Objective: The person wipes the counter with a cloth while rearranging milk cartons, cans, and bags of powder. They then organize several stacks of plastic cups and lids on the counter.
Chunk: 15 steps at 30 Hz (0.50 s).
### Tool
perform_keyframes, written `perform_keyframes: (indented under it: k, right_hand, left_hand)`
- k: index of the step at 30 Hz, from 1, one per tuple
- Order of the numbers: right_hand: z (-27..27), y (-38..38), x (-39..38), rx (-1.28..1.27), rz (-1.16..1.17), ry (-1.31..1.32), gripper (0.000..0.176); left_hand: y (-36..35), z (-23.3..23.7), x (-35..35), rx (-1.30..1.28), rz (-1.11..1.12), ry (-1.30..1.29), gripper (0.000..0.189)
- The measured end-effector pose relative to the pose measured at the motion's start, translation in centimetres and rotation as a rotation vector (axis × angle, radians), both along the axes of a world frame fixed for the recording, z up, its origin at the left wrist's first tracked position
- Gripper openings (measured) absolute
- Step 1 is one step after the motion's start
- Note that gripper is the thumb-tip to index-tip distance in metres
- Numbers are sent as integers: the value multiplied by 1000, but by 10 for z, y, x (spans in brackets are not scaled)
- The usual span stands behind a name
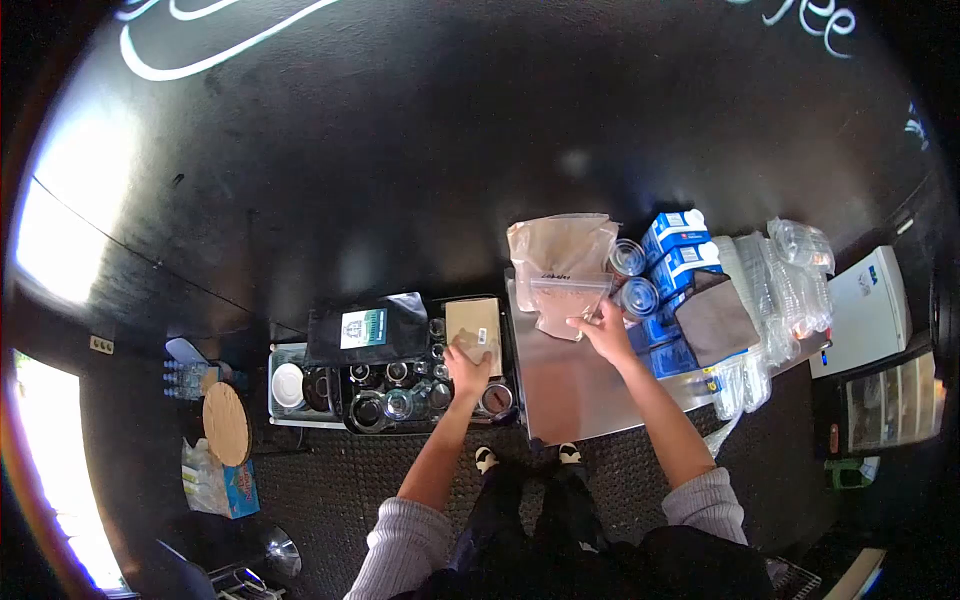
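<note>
My left hand [468, 371] is at the lower part of a brown cardboard box [472, 322] with a small white label, its fingers curled against the front. The box is above the right end of a black tray of glassware. My right hand [604, 333] pinches the lower right part of a clear zip bag [570, 300] with dark handwriting across its top. This bag is over a steel counter [570, 395]. Behind it, a larger clear plastic bag [560, 240] leans on the black wall. Two clear round lids or cups [640, 296] are right of the zip bag.
Blue-and-white cartons [690, 262], a dark cloth [717, 320] and stacked clear plastic cups [775, 285] crowd the counter's right side. Leftward are a black labelled pouch [366, 330], glass jars [398, 403] and a white bowl [288, 384]. A round wooden stool [227, 424] stands at far left.
</note>
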State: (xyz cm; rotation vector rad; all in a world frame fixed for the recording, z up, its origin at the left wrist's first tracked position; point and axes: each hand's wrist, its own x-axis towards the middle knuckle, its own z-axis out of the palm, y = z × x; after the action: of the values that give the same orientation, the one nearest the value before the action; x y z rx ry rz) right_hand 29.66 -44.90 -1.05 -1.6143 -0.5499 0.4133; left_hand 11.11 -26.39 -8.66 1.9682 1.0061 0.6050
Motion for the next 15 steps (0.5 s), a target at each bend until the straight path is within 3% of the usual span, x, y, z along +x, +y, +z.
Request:
perform_keyframes:
  k: [3,5,7,11,13,15]
  right_hand:
    - [0,-6,2,-86,-44,34,38]
    - [4,-3,2,-1,-57,52,36]
    - [3,-2,4,84,-69,69,34]
    - [4,-4,15,-97,-105,-119,38]
    - [14,-4,13,-192,-116,-199,40]
    - [21,-5,10,-168,-171,-257,44]
  left_hand:
    - [2,-4,-1,45,6,63,67]
    - [1,-10,0,142,-21,86,68]
    - [-10,7,3,174,-44,27,64]
    - [-38,55,20,207,-159,-189,53]
    - [-52,64,34,41,-367,-255,49]
    - [-64,71,52,138,-452,-237,58]
